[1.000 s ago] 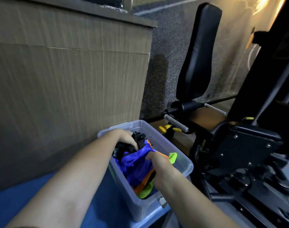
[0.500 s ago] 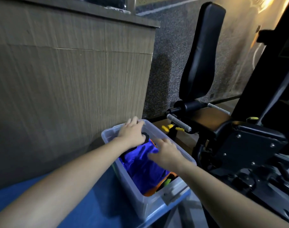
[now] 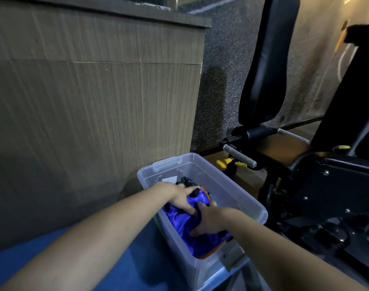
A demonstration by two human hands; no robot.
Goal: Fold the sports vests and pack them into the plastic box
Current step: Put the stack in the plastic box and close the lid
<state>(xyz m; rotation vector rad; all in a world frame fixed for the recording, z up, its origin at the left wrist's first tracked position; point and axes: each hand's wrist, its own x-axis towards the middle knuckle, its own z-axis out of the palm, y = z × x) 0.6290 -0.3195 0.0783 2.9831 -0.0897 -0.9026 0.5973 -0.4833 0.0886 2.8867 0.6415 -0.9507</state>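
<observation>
Pressing: both hands push a blue vest (image 3: 184, 229) down inside the clear plastic box (image 3: 248, 203).
Left hand (image 3: 182, 199): fingers spread flat on the cloth, grasping nothing.
Right hand (image 3: 210, 222): likewise flat and relaxed, palm down.
Advice: press evenly so the folds likely hold; orange and black fabric peeks out beneath.
Surface: blue mat (image 3: 137, 259).
Room: wood-grain counter (image 3: 91, 97) behind, black gym machine (image 3: 305, 164) alongside.
</observation>
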